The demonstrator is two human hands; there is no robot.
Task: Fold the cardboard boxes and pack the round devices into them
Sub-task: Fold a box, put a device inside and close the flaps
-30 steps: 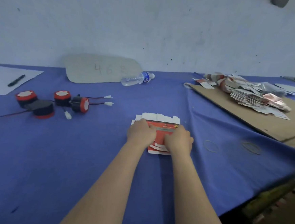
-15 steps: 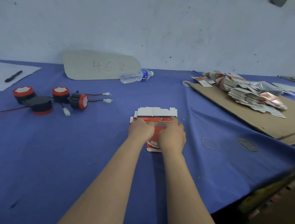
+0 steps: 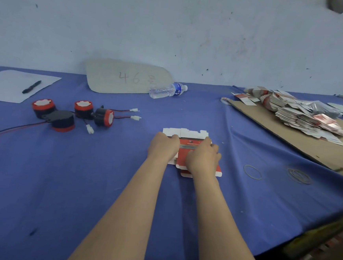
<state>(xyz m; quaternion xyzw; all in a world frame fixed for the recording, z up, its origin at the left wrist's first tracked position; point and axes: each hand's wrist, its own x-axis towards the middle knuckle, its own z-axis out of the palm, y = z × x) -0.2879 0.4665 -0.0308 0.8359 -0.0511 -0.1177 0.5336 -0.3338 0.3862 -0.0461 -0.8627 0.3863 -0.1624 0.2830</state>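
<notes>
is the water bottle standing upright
No, the water bottle lies on its side beside the grey board.

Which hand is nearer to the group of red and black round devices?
Left. The left hand holds the flat box on its left side, the side toward the round devices. The right hand holds the box's right side, farther from them.

Packing workshop, flat cartons (image 3: 303,117) heaped, cloth-covered bench (image 3: 80,184)

Four round devices (image 3: 43,107), one bottle (image 3: 166,90), one pen (image 3: 31,87)
</notes>
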